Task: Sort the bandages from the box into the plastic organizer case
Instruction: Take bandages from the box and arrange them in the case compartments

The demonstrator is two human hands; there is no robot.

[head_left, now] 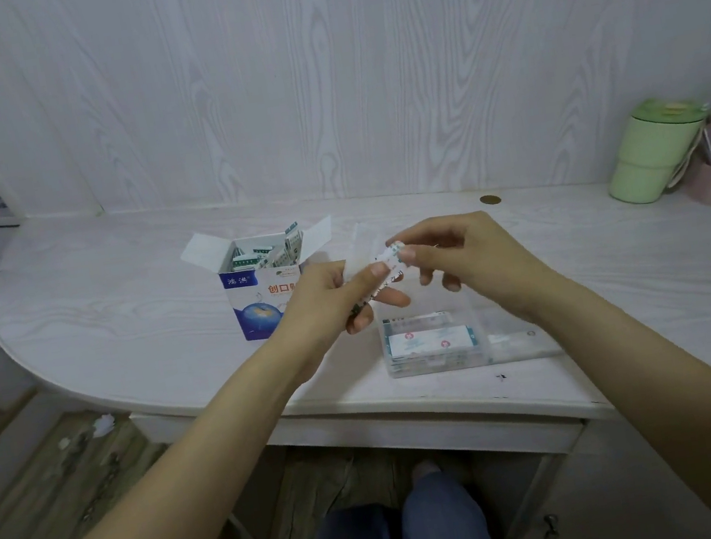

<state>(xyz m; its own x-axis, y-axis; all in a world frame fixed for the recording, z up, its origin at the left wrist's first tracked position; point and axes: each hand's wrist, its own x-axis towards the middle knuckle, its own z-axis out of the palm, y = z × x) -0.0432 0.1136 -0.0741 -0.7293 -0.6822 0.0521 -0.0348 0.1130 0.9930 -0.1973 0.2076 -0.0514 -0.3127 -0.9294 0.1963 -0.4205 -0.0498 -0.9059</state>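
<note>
Open blue-and-white cardboard bandage box [255,296] stands on pale wood-grain desk [119,316], left of my hands. Clear plastic organizer case [433,345] sits nr front edge, right of box, w/ flat wrapped bandages [430,340] in it. My left hand [326,302] & right hand [458,253] hold a small paper-wrapped bandage [386,269] between them, above case. Green lidded tumbler [651,150] far right, at back.

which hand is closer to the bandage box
Left. The left hand is right beside the bandage box, overlapping its right edge in view. The right hand is farther right, above the plastic case.
</note>
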